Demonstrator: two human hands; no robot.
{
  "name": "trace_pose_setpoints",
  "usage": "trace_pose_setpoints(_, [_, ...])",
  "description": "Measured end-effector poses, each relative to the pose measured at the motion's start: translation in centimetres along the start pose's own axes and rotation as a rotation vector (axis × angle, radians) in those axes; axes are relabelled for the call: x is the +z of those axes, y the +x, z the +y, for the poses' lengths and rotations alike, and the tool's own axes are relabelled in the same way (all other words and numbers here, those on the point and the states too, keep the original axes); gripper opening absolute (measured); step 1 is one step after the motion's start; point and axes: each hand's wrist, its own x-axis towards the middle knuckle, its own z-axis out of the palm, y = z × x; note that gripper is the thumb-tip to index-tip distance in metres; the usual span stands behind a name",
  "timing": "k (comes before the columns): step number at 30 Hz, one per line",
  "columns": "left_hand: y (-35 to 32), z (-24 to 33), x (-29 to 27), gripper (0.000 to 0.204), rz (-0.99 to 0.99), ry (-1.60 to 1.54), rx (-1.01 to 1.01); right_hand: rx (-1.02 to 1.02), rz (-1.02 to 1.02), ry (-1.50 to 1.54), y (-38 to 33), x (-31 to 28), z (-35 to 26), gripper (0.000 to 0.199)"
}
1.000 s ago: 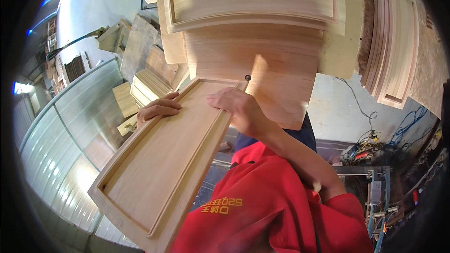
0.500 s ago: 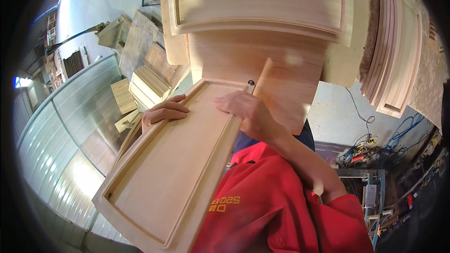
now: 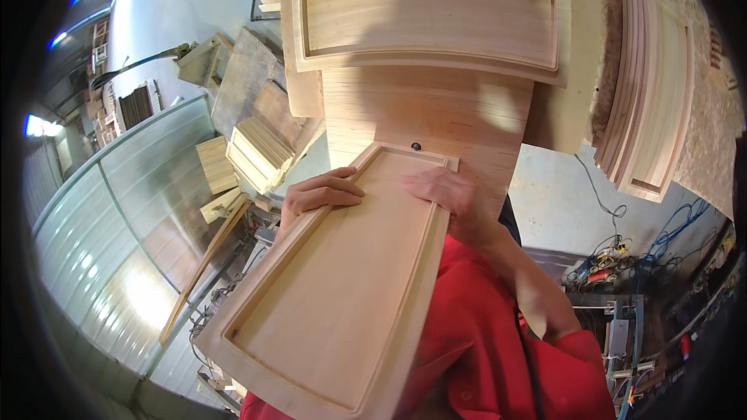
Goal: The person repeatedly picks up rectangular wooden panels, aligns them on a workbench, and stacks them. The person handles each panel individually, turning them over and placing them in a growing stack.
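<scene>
At the centre of the scene, you hold the recessed wooden panel (image 3: 334, 295) tilted, left hand (image 3: 315, 194) gripping its far left edge and right hand (image 3: 451, 194) pressing its far right corner, so keep both grips firm and support the panel evenly.

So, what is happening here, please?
A person in a red shirt holds a long wooden panel with both bare hands. The left hand grips its left edge and the right hand lies on its upper right part. Another panel lies on the bench beyond, and more panels are stacked to the right.
</scene>
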Motion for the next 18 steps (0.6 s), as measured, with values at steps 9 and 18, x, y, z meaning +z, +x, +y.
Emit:
trace_pose_setpoints(9, [2.1,2.8,3.1,0.044,-0.010,-0.026,-0.022,0.005,-0.005,-0.031,-1.9,-3.8,-1.1,0.028])
trace_pose_setpoints(18, [3.0,4.4,5.0,0.044,-0.057,-0.019,-0.070,0.037,-0.011,0.032,-4.1,-6.1,-1.2,0.028])
